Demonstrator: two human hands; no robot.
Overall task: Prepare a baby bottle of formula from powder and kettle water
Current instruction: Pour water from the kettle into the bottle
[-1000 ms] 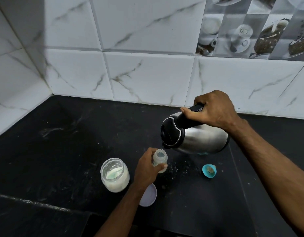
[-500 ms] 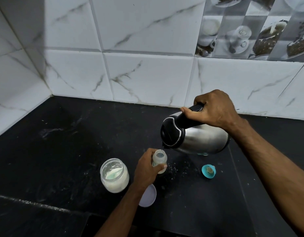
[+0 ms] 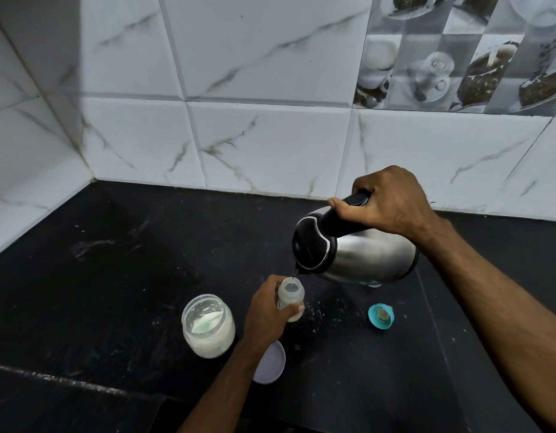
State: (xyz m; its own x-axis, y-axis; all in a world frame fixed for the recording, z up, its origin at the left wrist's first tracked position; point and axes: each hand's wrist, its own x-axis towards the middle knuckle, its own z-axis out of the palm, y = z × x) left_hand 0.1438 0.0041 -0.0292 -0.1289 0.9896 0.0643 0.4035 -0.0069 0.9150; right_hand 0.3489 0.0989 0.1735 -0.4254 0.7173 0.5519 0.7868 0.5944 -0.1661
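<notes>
My right hand [image 3: 392, 201] grips the black handle of a steel kettle [image 3: 364, 254], tipped to the left with its spout just above a small open baby bottle [image 3: 291, 293]. A thin stream of water runs from the spout into the bottle's mouth. My left hand [image 3: 267, 310] holds the bottle upright on the black counter [image 3: 114, 260]. To the left stands an open glass jar [image 3: 208, 326] of white powder with a pale green scoop inside. The bottle's teal teat cap [image 3: 381, 315] lies on the counter to the right.
A pale round lid [image 3: 270, 362] lies flat on the counter under my left forearm. Spilled powder specks dot the counter around the bottle. White marbled tile walls close the counter at the back and on the left.
Almost nothing has moved. The kettle stays tipped over the bottle and water keeps running into it.
</notes>
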